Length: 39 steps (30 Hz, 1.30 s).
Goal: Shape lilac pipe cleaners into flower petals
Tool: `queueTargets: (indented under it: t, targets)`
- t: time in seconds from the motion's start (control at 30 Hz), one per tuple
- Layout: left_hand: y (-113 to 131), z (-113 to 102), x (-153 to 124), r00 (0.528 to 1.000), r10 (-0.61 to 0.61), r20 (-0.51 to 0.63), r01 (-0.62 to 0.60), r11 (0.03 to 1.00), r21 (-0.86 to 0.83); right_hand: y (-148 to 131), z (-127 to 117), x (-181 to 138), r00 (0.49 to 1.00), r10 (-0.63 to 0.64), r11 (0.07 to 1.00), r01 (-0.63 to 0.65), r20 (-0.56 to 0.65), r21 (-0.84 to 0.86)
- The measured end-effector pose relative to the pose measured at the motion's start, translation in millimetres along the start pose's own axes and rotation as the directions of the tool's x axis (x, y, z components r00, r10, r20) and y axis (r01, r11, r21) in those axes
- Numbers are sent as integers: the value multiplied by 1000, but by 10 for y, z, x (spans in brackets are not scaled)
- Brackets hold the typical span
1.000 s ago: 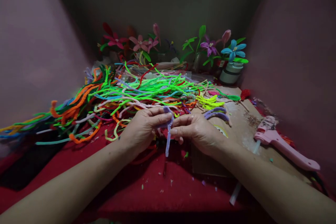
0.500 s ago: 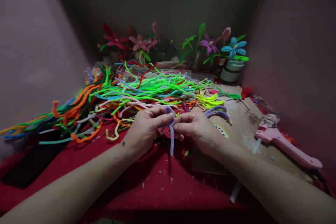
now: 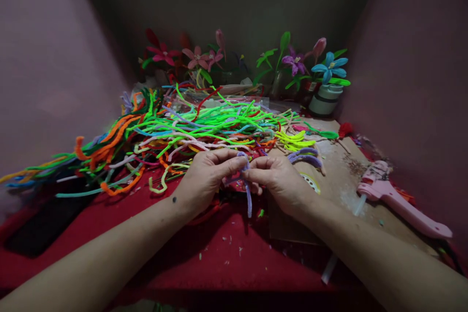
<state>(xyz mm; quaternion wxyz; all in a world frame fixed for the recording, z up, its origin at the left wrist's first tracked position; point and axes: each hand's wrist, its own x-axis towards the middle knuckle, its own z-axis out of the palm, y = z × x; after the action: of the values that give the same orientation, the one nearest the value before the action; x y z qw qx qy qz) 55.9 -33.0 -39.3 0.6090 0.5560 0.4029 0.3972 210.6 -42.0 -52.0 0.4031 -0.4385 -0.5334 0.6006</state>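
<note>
My left hand (image 3: 206, 178) and my right hand (image 3: 280, 180) meet over the red cloth (image 3: 204, 248), both pinching one lilac pipe cleaner (image 3: 248, 195). Its top is bent over between my fingertips and its free end hangs down toward the cloth. Just beyond my hands lies a big tangled heap of pipe cleaners (image 3: 183, 129) in green, orange, pink and other colours. Two bent lilac pieces (image 3: 305, 157) lie right of my right hand, beside some bent yellow-green pieces (image 3: 294, 140).
A pink glue gun (image 3: 398, 200) lies at the right on a brown board (image 3: 340, 180). Finished pipe-cleaner flowers (image 3: 197, 58) stand along the back wall, a blue flower (image 3: 329, 67) in a grey pot (image 3: 323, 100). A dark flat object (image 3: 40, 224) lies at left.
Both hands have kept their pinch on the lilac pipe cleaner and drifted slightly right. Its hanging end has swung a little to the right.
</note>
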Motion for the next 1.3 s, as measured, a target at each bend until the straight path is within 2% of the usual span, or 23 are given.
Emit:
queueTargets:
  t: [0.1, 0.27, 0.4, 0.47, 0.53, 0.63, 0.73, 0.83, 0.93, 1.0, 1.1, 1.17, 1.3]
  targets:
    - [31, 2, -5, 1000, 20, -15, -19, 996, 82, 8, 3, 2, 1000, 24, 1000, -24, 2, 14]
    - [8, 35, -11, 1000, -19, -12, 19, 1000, -13, 37, 0, 8, 983, 98, 968, -131, 158, 215]
    - [8, 50, -23, 998, -63, -1, 63, 998, -30, 78, -1, 1, 976, 95, 964, -139, 194, 225]
    - [30, 45, -24, 999, -46, -11, 46, 999, 24, 83, 7, -3, 980, 105, 965, -141, 169, 219]
    - [61, 36, -21, 998, 52, -43, -43, 982, 183, 70, 19, -4, 983, 119, 969, -145, 139, 198]
    - [90, 25, -13, 950, 308, -55, -244, 839, 486, 40, 40, -2, 987, 129, 980, -141, 96, 136]
    - [58, 14, -8, 870, 493, 11, -384, 664, 642, 41, 50, 2, 987, 143, 985, -149, 67, 87]
    - [0, -10, -5, 799, 594, 96, -461, 501, 733, 73, 43, 3, 988, 142, 987, -146, 65, 62]
    - [-16, -36, 6, 760, 622, 188, -501, 376, 780, 80, 28, 1, 988, 138, 990, -140, 74, 33]
    - [9, -43, 18, 771, 612, 177, -500, 409, 764, 60, 22, -1, 984, 155, 987, -157, 92, 19]
    - [73, -32, 23, 883, 466, 47, -376, 645, 665, 17, 22, -7, 978, 174, 984, -177, 113, 20]
    - [109, -15, 14, 933, 360, -3, -283, 739, 612, -1, 27, -13, 978, 176, 984, -178, 114, 8]
    - [129, -4, 11, 915, 401, -51, -297, 752, 588, -13, 27, -16, 980, 177, 984, -177, 88, -8]
